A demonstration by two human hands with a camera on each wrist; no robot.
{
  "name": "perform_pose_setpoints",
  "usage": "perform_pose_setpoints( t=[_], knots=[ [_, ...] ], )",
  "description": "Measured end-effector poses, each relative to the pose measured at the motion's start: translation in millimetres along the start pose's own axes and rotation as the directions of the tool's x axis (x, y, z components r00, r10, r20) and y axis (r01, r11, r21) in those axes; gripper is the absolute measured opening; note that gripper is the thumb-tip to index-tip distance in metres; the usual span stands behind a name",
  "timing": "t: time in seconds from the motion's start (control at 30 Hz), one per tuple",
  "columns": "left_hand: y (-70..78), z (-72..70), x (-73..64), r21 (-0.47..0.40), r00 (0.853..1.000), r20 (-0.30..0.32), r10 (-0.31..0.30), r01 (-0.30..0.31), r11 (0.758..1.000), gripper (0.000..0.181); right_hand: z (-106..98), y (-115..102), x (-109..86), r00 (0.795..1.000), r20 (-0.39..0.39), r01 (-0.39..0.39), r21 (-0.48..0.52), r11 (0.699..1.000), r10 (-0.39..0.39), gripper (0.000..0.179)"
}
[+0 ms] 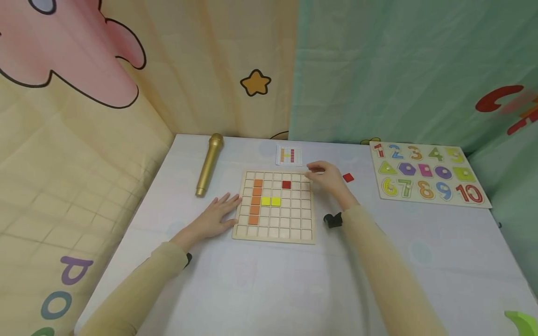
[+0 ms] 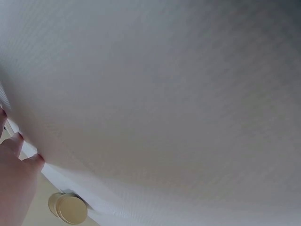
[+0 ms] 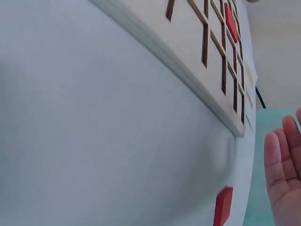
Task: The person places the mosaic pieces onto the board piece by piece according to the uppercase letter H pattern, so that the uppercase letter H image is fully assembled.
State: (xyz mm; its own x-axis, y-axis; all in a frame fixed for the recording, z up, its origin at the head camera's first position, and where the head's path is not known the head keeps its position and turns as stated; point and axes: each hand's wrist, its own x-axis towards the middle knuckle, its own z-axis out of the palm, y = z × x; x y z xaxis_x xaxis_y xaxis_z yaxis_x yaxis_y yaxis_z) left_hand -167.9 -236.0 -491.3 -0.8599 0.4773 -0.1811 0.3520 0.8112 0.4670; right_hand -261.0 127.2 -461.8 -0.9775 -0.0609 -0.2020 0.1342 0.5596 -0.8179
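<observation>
My left hand (image 1: 214, 218) lies with fingers spread at the left edge of a wooden grid board (image 1: 273, 235), fingertips at its frame. Several orange square tiles (image 1: 254, 200) form a column on the board. Two yellow tiles (image 1: 271, 201) sit beside that column, and one red tile (image 1: 286, 185) lies farther up and right. My right hand (image 1: 329, 178) hovers by the board's upper right corner. Its fingers look extended in the right wrist view, and no tile shows in them. Another red tile (image 1: 348, 177) lies on the table right of that hand.
Behind the board lies a small pattern card (image 1: 289, 156). A gold microphone (image 1: 208, 165) is at the left. At the right is a number and shape puzzle board (image 1: 424, 173). Curtains (image 1: 201, 70) hang along the table's back. A green object (image 1: 522, 323) shows at lower right.
</observation>
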Motion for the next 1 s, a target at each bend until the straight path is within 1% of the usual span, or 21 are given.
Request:
perform_pose_setpoints(
  t=[0.07,0.3,0.47,0.63,1.0],
  knots=[
    [0.3,-0.5,-0.1,-0.001,1.0,0.001,0.003,-0.003,1.0,0.07,-7.9,5.5,-1.3,1.0,-0.011,-0.01,0.015,1.0,0.01,0.044],
    [0.8,-1.7,0.0,-0.003,1.0,0.001,0.003,-0.003,1.0,0.07,-29.9,29.3,-5.1,0.999,-0.036,0.013,0.039,0.999,-0.011,0.047],
    [0.5,-1.7,0.7,0.0,1.0,0.004,0.011,-0.011,1.0,0.07,-40.1,46.5,-7.9,0.998,-0.063,-0.017,0.024,1.0,0.018,0.047],
    [0.6,-2.3,0.1,-0.004,1.0,0.0,0.005,-0.005,1.0,0.07,-43.4,54.2,-9.0,0.998,-0.049,-0.044,0.003,0.999,0.044,0.048],
    [0.4,-1.7,0.0,-0.008,1.0,0.005,0.005,-0.005,1.0,0.07,-40.7,54.2,-8.9,0.998,-0.024,-0.064,-0.04,0.997,0.063,0.048]
  ],
)
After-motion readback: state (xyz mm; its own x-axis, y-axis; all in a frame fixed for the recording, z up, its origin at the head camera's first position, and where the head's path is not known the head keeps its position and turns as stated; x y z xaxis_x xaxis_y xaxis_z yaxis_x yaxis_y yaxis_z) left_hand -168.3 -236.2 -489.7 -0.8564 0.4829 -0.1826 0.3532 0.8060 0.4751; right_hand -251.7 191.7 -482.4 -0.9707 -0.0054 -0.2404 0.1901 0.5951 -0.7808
